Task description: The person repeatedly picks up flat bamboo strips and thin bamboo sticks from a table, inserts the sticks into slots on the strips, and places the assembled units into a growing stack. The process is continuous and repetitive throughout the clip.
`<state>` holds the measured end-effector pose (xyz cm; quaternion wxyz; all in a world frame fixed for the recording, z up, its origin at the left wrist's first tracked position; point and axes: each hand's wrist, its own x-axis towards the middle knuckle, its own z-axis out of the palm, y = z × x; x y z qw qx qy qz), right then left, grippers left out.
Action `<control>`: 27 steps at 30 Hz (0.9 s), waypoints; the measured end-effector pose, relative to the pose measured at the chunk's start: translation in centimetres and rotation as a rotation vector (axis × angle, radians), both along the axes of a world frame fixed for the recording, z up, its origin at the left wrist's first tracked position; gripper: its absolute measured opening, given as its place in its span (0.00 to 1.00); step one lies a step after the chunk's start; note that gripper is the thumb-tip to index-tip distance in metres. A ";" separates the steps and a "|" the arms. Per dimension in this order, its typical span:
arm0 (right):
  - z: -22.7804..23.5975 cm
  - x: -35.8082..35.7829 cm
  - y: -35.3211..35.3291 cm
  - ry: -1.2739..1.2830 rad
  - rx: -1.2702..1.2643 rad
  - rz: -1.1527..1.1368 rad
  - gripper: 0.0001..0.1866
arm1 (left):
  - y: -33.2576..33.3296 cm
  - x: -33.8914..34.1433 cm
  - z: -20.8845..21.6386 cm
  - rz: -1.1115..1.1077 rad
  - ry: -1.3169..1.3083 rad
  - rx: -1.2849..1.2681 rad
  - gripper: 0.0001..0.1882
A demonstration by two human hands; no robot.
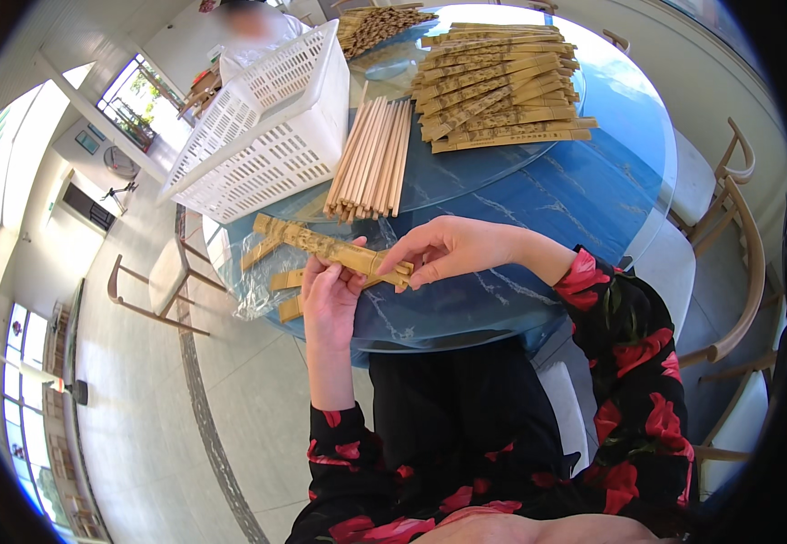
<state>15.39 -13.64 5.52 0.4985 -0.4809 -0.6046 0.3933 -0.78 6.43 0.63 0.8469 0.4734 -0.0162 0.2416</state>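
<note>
Holding a long yellow-brown sleeve up off the tabletop, just above the near-left edge, is what both hands are busy with. Left hand has it around the middle from underneath, fingers wrapped up to the sides. Right hand is at the end nearer the wearer's right, thumb and index finger drawn in narrow on it, looks like a light pinch. Can't tell how hard either one is squeezing, or whether anything is inside.

Handling-wise, I'd bet it weighs next to nothing. Looks like thin printed paper or card, so stiff enough along its length to stay straight, but probably easy to crease or tear at the mouth. Might be a bit slick too. Best grip imo: support it flat around the middle, don't crush it, and only pinch the edges at the end, gently.

Around it: a few loose sleeves by the near-left edge, lying with some crinkled clear plastic film. Farther in there's a bundle of pale sticks, near ends roughly lined up, with a white basket beside it toward the left edge. A big pile of matching sleeves sits toward the far edge, on the glass turntable.
</note>
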 end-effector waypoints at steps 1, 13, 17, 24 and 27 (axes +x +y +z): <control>0.0 0.0 0.1 -0.002 0.003 -0.016 0.22 | 0.1 0.0 0.0 -0.012 -0.006 0.007 0.10; 0.7 -1.6 -0.1 -0.161 0.017 -0.077 0.24 | 0.2 0.1 0.0 -0.082 -0.004 -0.040 0.16; 0.7 -2.1 -0.1 -0.229 0.070 -0.117 0.23 | 0.0 0.1 0.2 -0.069 -0.004 -0.082 0.11; -0.4 -1.3 0.5 -0.075 0.118 -0.283 0.16 | 0.3 0.2 -0.2 -0.046 -0.022 -0.025 0.11; -0.3 -0.5 0.3 0.098 0.033 -0.250 0.16 | -0.1 0.4 0.1 -0.002 -0.008 0.048 0.14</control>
